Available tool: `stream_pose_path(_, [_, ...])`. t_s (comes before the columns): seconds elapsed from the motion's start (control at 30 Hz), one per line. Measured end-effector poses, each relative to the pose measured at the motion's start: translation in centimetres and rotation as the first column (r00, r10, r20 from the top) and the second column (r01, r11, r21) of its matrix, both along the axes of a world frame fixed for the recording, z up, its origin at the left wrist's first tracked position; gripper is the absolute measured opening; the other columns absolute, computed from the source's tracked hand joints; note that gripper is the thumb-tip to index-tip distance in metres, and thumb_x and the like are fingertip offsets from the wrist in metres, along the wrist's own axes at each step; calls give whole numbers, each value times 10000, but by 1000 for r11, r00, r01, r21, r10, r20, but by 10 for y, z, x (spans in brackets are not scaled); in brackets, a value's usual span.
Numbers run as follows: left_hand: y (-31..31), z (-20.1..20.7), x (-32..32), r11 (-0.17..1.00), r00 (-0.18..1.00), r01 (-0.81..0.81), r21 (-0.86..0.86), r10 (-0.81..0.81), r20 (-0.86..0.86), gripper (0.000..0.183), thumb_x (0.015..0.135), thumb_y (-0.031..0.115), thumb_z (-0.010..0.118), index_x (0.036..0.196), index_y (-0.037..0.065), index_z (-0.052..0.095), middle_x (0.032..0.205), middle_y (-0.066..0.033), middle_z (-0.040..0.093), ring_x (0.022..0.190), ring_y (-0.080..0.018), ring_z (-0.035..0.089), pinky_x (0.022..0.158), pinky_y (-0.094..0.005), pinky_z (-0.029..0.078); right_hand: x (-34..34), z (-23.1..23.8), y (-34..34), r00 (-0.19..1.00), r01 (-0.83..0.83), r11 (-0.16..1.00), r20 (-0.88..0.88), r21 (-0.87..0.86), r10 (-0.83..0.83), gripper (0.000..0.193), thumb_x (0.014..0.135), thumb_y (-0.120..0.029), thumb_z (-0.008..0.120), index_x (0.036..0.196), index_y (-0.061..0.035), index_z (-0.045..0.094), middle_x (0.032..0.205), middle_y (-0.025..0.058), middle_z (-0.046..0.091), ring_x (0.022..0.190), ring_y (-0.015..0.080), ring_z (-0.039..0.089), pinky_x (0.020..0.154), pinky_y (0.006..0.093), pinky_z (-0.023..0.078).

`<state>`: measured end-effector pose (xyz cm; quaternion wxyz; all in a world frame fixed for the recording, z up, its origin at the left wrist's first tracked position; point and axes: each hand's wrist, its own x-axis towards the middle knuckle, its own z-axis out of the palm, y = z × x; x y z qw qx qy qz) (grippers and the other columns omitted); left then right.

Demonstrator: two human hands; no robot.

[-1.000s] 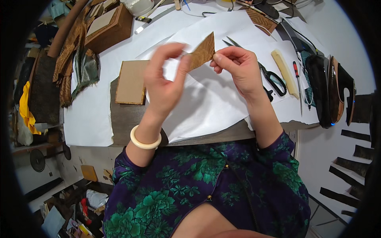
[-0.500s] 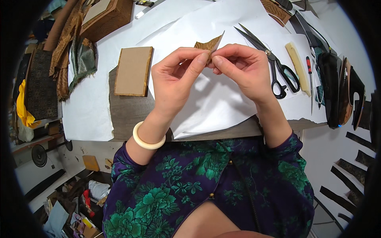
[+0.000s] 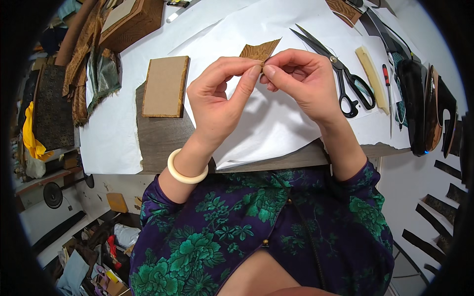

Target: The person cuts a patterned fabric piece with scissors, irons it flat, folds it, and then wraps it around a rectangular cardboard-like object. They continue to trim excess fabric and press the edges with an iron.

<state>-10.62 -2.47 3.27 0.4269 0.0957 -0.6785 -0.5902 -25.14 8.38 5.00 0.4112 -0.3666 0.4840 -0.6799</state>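
Between my two hands, above white paper, is a small piece of brown patterned fabric (image 3: 260,51). My left hand (image 3: 222,93) pinches its near edge between thumb and forefinger. My right hand (image 3: 298,79) pinches the same edge right beside it, the fingertips of both hands almost touching. The fabric's far part stands up beyond my fingers, with a pointed corner at its right. Whatever lies between the fingertips themselves is hidden. A flat beige board (image 3: 165,87) with brown fabric edges lies left of my left hand. Large black scissors (image 3: 334,61) lie just right of my right hand, blades partly apart.
White paper (image 3: 111,143) covers much of the dark wooden table (image 3: 165,133). A cream-coloured strip (image 3: 371,79) and a red-handled screwdriver-like tool (image 3: 385,74) lie at the right. Fabrics (image 3: 103,71) hang at the left, near a brown box (image 3: 136,24). A black iron-like tool (image 3: 411,106) stands far right.
The fabric has turned so that more of its brown patterned face shows. Both hands keep their pinch at nearly the same place, with small finger shifts.
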Motion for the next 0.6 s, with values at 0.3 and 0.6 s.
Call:
stream_pose_path(0.3, [1, 0, -1, 994, 1000, -11, -107, 12, 11, 170, 866, -62, 720, 1028, -19, 746, 995, -122, 737, 901, -167, 686, 791, -263, 537, 1, -1, 1, 998, 55, 998, -29, 11, -54, 87, 887, -35, 730, 933, 34, 707, 855, 36, 705, 776, 65, 657, 707, 201, 545])
stream_pose_path(0.6, [-1, -3, -5, 945, 994, -105, -310, 106, -14, 186, 823, -71, 733, 1001, -26, 758, 928, -131, 753, 821, -179, 707, 731, -260, 548, 0, 1, 2, 998, 50, 998, -46, 31, -49, 86, 892, -48, 722, 922, 31, 707, 852, 31, 709, 768, 55, 649, 693, 191, 531])
